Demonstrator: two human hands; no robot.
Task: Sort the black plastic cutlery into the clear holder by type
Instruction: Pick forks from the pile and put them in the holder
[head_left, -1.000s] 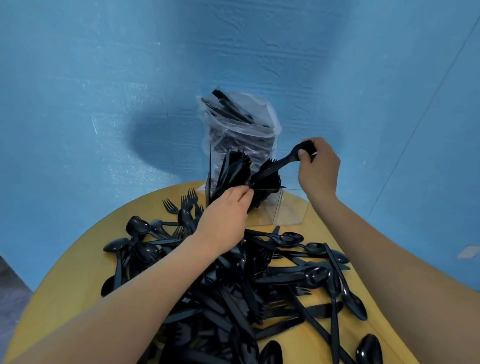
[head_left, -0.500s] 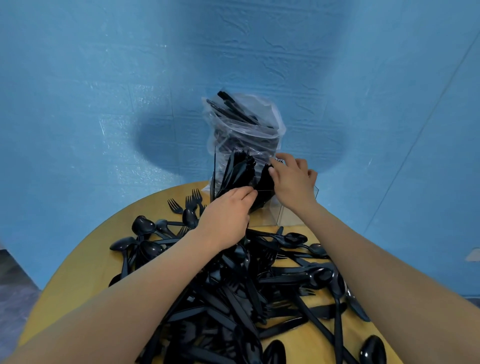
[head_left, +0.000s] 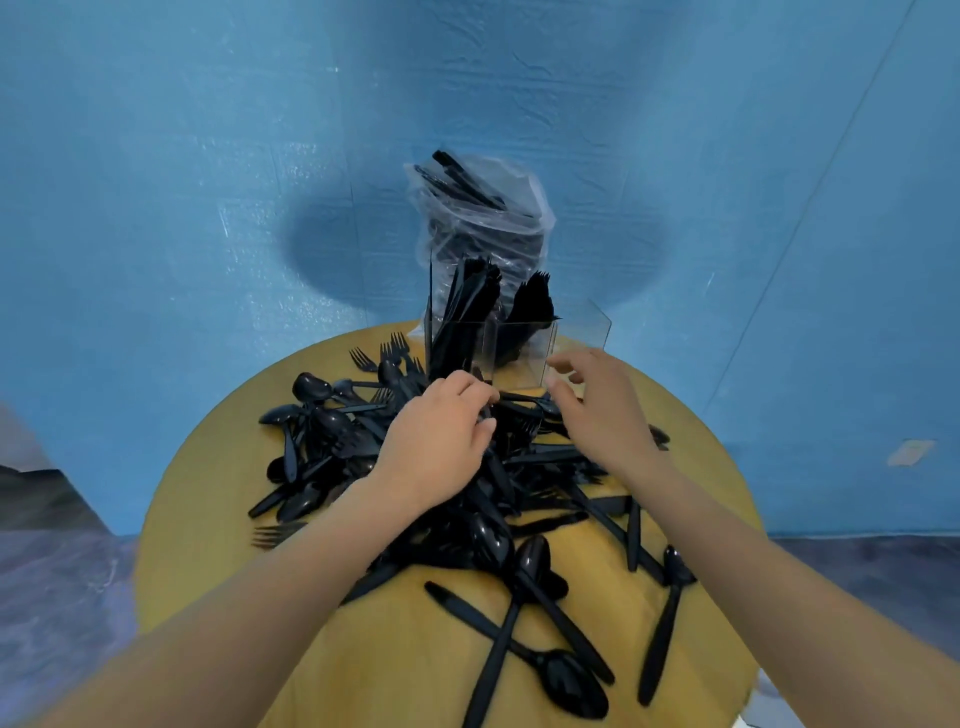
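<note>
A heap of black plastic cutlery, with spoons, forks and knives mixed, covers the middle of the round yellow table. At the table's far edge stands the clear holder. Its left compartment is packed with upright pieces, its middle one holds forks, and its right one looks empty. My left hand lies on the heap just in front of the holder with its fingers curled down among the pieces; whether it grips one is hidden. My right hand hovers beside it, fingers spread, holding nothing.
A crumpled clear plastic bag with more black cutlery stands right behind the holder against the blue wall. Loose spoons and a knife lie near the table's front edge. Bare yellow tabletop shows at the left and front.
My right hand carried a fork to the holder, left it in the middle compartment and came back down to the heap empty. My left hand dropped from the holder's front onto the pile.
</note>
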